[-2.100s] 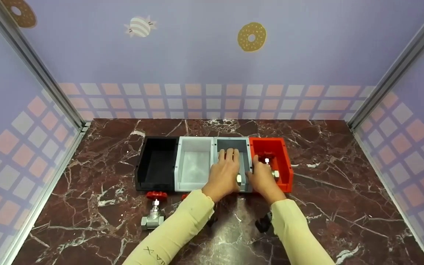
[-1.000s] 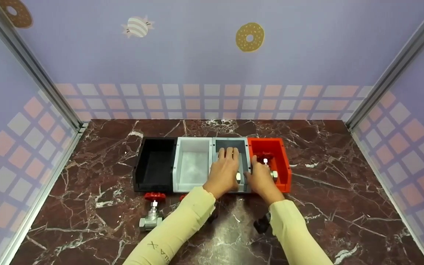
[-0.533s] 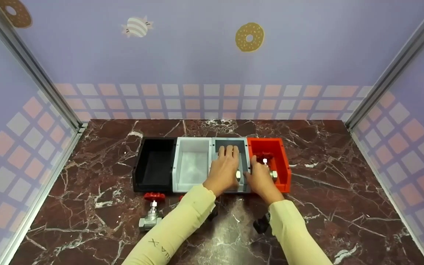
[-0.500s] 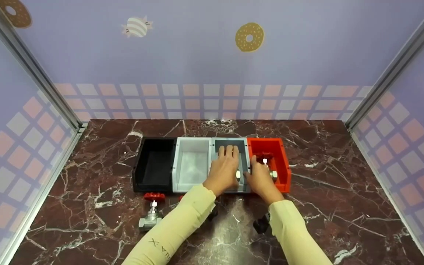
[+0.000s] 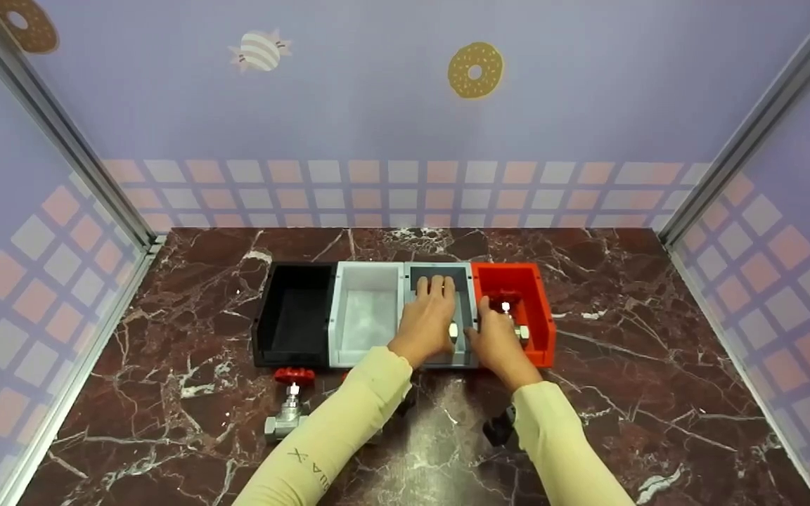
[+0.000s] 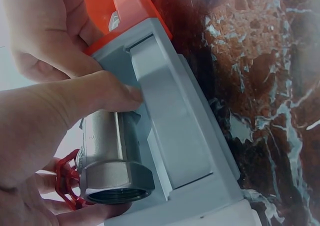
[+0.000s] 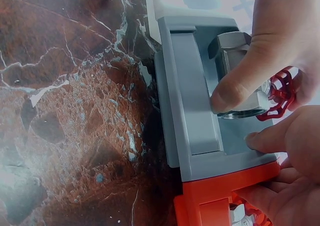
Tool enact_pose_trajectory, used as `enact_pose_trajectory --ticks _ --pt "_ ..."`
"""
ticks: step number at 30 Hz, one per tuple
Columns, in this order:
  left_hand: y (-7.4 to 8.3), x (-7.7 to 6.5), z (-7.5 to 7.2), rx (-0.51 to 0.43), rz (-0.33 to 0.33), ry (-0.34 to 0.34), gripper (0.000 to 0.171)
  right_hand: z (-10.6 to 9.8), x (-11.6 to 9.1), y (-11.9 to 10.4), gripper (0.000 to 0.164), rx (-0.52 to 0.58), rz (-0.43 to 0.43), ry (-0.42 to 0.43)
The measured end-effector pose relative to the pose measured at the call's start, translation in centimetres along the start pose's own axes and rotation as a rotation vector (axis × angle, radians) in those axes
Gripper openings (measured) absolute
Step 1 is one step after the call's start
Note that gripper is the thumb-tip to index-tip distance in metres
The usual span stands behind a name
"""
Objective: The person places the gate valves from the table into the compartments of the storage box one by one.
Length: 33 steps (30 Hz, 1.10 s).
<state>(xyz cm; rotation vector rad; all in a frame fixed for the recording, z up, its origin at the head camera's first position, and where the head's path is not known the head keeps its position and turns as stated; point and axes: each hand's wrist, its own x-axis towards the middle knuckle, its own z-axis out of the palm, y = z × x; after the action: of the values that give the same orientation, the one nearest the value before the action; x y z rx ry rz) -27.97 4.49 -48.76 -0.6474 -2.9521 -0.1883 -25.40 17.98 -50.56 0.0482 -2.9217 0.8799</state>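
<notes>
My left hand (image 5: 427, 323) reaches into the grey bin (image 6: 175, 121) and grips a metal gate valve (image 6: 117, 151) with a red handwheel (image 6: 67, 178). The thumb lies along the valve's body, and one threaded hex end faces the bin's low front lip. In the head view only a hex end of this valve shows beside the hand. My right hand (image 5: 496, 341) pinches the side where the grey and red bins meet, thumb (image 7: 260, 141) inside the grey bin and fingers over in the red bin (image 5: 542, 309). Another red-wheeled valve (image 5: 522, 333) sits in that red bin, partly covered by this hand.
Left of the grey bin stand a white bin (image 5: 370, 316) and a black bin (image 5: 299, 316), all in one row. A red-wheeled valve (image 5: 291, 407) stands before the black bin. Sleeves partly hide more items, including a black object (image 5: 500, 427). Patterned walls enclose the marbled table (image 5: 658, 351).
My left hand and the valve in it have shifted slightly toward the back of the grey bin. The right hand keeps its hold on the bin side.
</notes>
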Motion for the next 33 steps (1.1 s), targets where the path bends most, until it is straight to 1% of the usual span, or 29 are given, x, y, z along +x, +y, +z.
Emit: enact_pose_trajectory --ticks 7,15,26,30,33 --pt "-0.2 0.3 0.0 -0.009 0.004 -0.013 0.112 0.0 0.0 0.0 0.065 0.008 -0.023 0.001" --pt "-0.4 0.7 0.3 -0.027 0.012 -0.039 0.11 -0.1 0.0 -0.2 0.067 0.009 0.011 -0.025" --pt "-0.3 1.0 0.6 -0.055 0.002 -0.067 0.103 -0.1 -0.1 -0.2 0.068 0.02 0.022 -0.034" --pt "-0.3 1.1 0.8 -0.057 0.002 -0.061 0.099 -0.1 0.0 -0.2 0.068 0.023 0.027 -0.039" --pt "-0.4 1.3 0.9 -0.048 0.013 -0.051 0.096 -0.1 -0.1 -0.1 0.067 0.01 0.014 -0.029"
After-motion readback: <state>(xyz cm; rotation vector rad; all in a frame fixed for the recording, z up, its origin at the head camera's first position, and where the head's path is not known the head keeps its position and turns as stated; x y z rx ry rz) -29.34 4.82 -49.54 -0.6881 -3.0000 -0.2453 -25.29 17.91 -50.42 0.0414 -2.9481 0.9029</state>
